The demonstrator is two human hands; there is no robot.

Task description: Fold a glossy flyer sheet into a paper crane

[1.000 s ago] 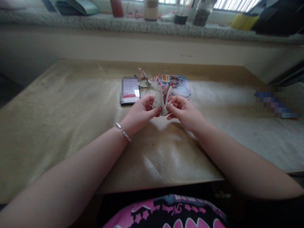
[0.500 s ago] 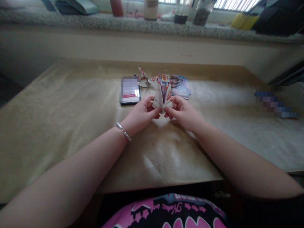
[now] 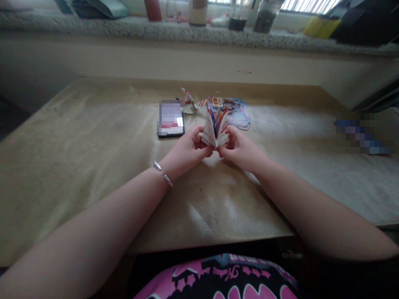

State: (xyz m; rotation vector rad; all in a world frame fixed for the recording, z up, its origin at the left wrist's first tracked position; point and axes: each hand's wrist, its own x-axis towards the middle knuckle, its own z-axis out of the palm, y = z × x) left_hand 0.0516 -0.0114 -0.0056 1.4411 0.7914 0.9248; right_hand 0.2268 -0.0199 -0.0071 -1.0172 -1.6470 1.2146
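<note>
Between my two hands is a folded piece of printed paper [image 3: 209, 129], white with red and coloured print, its two flaps spread in a V. My left hand [image 3: 193, 145] pinches the left flap near the lower point. On the other side, the fingers of my right hand [image 3: 239, 145] are closed on the right flap. Just beyond the paper lies a fan of colourful printed leaflets [image 3: 239, 111]. A crumpled or folded paper piece [image 3: 188, 102] with a raised tip sits behind my left hand. Left of it is a tablet or phone [image 3: 171, 118] with a lit, blurred screen.
A tan cloth covers the table [image 3: 102, 137]. On the right lies a blurred blue item [image 3: 363, 136]. A stone sill [image 3: 174, 31] above the back edge bears several jars, a dark bag [image 3: 368, 23] and a yellow object [image 3: 321, 27].
The paper's flaps stand wider apart at the top, the right one leaning further right. My fingers have shifted slightly along its lower edges. Everything else stays put.
</note>
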